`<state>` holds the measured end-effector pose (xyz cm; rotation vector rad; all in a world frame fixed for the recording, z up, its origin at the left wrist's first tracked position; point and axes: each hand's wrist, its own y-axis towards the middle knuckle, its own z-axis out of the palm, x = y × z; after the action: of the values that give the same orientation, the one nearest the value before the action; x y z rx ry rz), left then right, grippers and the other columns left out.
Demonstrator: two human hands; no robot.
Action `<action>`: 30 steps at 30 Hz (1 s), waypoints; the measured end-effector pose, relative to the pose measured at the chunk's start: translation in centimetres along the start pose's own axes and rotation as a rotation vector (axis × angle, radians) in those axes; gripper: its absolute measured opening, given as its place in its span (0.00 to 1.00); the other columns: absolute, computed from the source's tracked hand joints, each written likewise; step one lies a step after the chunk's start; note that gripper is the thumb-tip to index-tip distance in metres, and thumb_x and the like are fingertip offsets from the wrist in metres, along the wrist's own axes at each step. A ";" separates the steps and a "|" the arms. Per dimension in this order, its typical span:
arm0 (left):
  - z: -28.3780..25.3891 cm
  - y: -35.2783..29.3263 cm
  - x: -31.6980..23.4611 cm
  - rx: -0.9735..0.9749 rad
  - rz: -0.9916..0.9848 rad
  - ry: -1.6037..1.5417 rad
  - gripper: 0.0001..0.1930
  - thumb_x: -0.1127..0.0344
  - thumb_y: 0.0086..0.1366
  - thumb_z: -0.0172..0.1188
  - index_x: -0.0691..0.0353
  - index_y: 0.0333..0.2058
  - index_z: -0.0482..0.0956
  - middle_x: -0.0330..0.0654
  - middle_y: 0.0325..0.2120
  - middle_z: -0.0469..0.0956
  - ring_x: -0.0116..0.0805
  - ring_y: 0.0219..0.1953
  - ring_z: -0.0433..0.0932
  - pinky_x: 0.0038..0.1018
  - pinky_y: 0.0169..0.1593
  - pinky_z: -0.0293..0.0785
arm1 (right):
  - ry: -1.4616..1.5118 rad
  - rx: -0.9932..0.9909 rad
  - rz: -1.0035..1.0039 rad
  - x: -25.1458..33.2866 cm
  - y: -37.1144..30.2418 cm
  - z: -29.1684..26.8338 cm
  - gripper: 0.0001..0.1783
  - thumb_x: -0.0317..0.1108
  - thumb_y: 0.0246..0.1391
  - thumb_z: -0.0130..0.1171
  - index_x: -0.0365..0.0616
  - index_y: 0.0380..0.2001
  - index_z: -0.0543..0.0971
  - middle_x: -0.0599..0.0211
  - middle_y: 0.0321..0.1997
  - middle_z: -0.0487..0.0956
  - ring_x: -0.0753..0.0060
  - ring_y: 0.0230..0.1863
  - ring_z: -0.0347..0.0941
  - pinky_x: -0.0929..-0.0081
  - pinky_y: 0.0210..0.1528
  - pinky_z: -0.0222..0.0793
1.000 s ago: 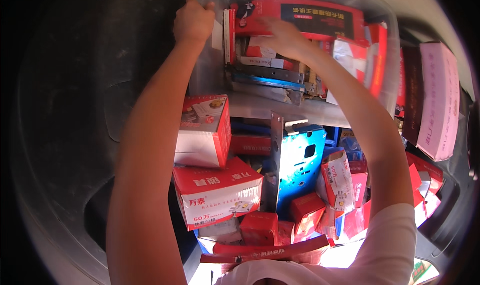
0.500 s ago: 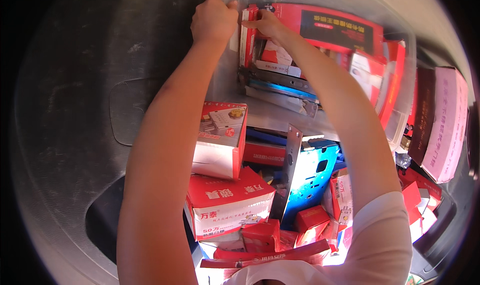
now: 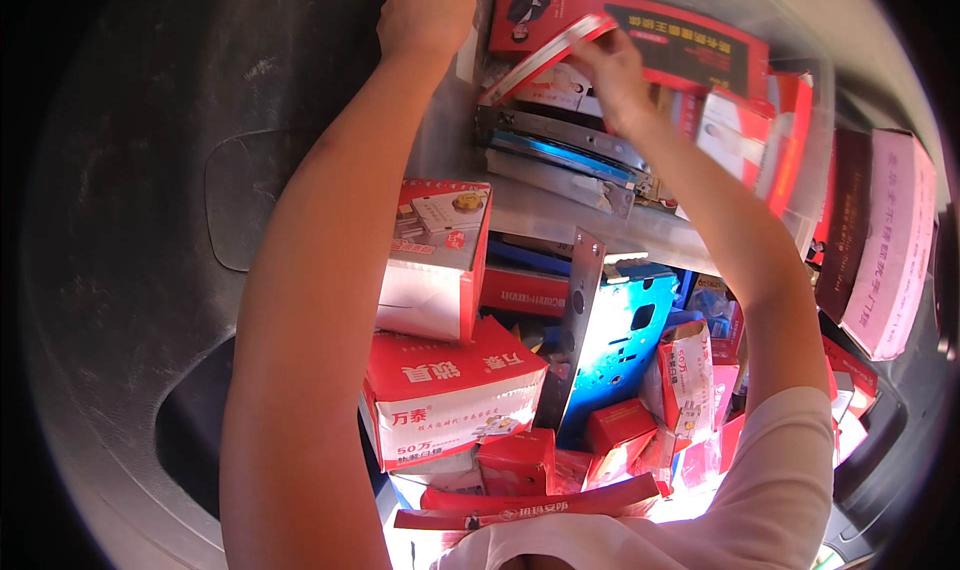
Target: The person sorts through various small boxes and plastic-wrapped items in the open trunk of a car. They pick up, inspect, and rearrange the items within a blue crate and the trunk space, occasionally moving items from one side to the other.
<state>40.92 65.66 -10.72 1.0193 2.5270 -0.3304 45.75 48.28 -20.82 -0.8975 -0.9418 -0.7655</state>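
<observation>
My right hand (image 3: 615,75) is closed on the upper end of a slim red-and-white box (image 3: 545,60), which tilts over a translucent plastic bin (image 3: 560,220). Behind it in the bin lies a long red box (image 3: 690,55) with a black panel. Metal lock plates (image 3: 575,130) and a blue lock case (image 3: 565,157) sit along the bin's near side. At the top, by the bin's left side, my left hand (image 3: 425,15) is curled into a fist. What its fingers grip, if anything, is hidden.
Below the bin, a blue lock body (image 3: 635,335) with a metal faceplate stands among several red boxes. Two larger lock boxes, a red-and-white one (image 3: 455,390) and a grey-topped one (image 3: 435,270), are beside my left forearm. A pink box (image 3: 895,245) stands at the right.
My right hand has moved right, tipping the slim box from upright to a slant and uncovering the long red box's left end. My left hand stays nearly in place.
</observation>
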 end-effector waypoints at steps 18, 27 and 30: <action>0.1 0.0 -0.8 0.020 0.005 -0.026 0.21 0.59 0.56 0.56 0.66 0.44 0.70 0.59 0.39 0.75 0.55 0.45 0.73 0.41 0.48 0.68 | 1.018 0.171 0.707 11.4 -9.1 -6.5 0.21 0.35 0.52 0.55 0.32 0.45 0.66 0.49 0.44 0.71 0.52 0.46 0.71 0.56 0.49 0.72; 3.0 8.2 4.8 -0.023 0.341 0.313 0.32 0.41 0.56 0.48 0.66 0.48 0.70 0.59 0.46 0.71 0.58 0.52 0.67 0.42 0.53 0.63 | 0.868 0.182 0.479 19.2 -28.7 -13.7 0.33 0.42 0.57 0.48 0.32 0.58 0.52 0.48 0.51 0.63 0.82 0.29 0.65 0.91 0.13 0.68; 4.6 14.0 7.9 0.013 0.437 0.271 0.36 0.39 0.56 0.48 0.68 0.49 0.70 0.59 0.48 0.69 0.57 0.54 0.65 0.38 0.55 0.61 | 0.856 -0.059 0.493 20.6 -37.9 -14.8 0.34 0.43 0.56 0.48 0.32 0.58 0.51 0.49 0.53 0.63 0.81 0.25 0.65 0.89 0.12 0.67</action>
<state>46.82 78.74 -19.34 1.6750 2.4337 -0.0851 26.44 15.69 4.64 -0.7009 0.0607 -0.6506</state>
